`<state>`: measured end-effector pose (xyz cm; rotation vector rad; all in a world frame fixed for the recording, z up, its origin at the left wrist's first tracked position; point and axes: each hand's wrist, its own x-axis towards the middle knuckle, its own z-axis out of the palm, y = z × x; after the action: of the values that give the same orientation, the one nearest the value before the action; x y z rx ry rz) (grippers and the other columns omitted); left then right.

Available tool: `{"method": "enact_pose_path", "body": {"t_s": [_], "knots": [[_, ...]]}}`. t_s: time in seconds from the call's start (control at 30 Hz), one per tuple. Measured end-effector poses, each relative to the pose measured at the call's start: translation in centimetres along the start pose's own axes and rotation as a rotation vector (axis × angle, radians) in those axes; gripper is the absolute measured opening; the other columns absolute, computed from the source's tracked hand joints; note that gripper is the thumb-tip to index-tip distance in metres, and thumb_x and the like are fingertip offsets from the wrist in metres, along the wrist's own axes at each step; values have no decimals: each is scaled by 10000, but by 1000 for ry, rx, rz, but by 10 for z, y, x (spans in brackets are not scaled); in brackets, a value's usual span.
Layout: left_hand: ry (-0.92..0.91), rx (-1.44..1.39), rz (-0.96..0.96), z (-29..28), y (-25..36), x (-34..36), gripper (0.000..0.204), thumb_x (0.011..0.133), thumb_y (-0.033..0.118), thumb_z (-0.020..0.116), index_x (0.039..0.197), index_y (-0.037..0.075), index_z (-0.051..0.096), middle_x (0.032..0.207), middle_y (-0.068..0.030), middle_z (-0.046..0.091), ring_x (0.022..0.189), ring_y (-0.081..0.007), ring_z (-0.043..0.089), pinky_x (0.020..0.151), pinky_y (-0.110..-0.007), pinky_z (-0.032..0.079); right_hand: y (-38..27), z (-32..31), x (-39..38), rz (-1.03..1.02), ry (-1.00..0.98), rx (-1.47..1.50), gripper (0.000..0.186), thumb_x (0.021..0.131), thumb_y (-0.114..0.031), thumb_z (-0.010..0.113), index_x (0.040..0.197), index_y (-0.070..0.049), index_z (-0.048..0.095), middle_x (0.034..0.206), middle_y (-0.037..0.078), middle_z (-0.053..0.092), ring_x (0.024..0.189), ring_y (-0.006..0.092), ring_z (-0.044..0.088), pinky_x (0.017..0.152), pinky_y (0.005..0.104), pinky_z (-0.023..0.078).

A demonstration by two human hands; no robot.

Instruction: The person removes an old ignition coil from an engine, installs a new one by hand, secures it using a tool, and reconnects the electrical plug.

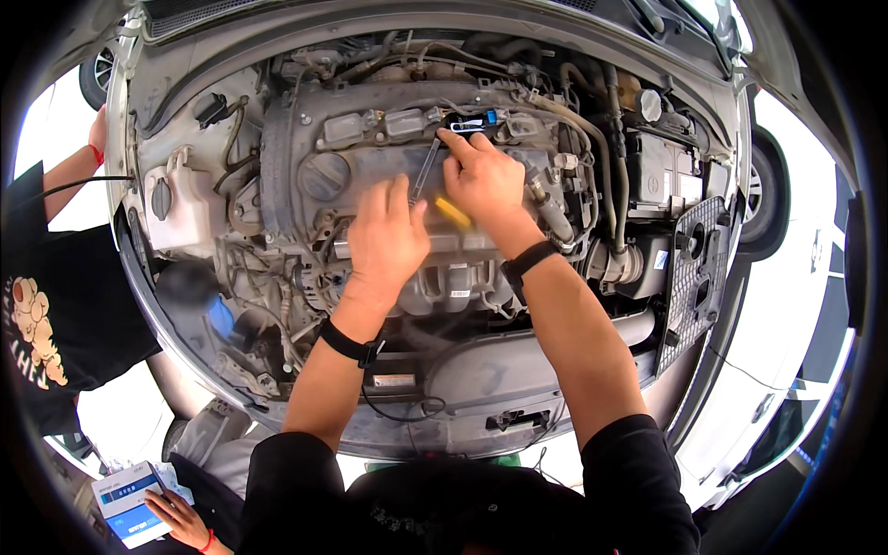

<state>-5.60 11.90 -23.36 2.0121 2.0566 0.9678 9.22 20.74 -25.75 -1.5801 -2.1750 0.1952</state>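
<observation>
Over the engine cover (370, 166), my right hand (481, 176) has its fingers curled, with the index finger on the upper end of a slender silver tool (426, 169). My left hand (384, 236) is at that tool's lower end, its fingers bent and smeared by motion; its grip is unclear. A blurred yellow handle (453, 212) lies between my hands, just below my right one. Above my fingertips sits a black coil with a blue connector (476, 121), in a row with grey coils (402, 122).
A reservoir (178, 213) is at left, a battery (661, 166) and a textured panel (694, 287) at right. One person's arm (79, 171) reaches to the car's left edge; another hand (180, 518) holds boxes (125, 504) at lower left. A cable (407, 412) hangs over the front.
</observation>
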Motion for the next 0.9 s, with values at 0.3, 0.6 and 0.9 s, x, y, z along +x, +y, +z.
{"method": "enact_pose_path", "body": {"t_s": [0.3,0.6,0.9], "knots": [[-166,14,54,-13,-10,11,224,846,134,751,1035,20,715,942,-99,700,852,-319,666,723,-424,554,1,2,-1,-13,20,-2,338,881,-204,631,1191,-267,751,816,19,618,698,273,669,601,414,545],[-227,-18,150,-5,-19,13,151,819,99,745,941,23,699,787,-105,634,748,-328,636,651,-431,524,2,3,-2,-37,22,-30,333,860,-215,667,1180,-271,737,839,9,626,698,255,685,588,393,554],[-253,-38,153,-6,-23,17,128,823,95,736,909,17,682,780,-108,620,739,-331,640,641,-432,522,2,3,-1,-38,19,-16,327,870,-225,670,1189,-262,732,839,10,629,698,259,681,580,394,547]]}}
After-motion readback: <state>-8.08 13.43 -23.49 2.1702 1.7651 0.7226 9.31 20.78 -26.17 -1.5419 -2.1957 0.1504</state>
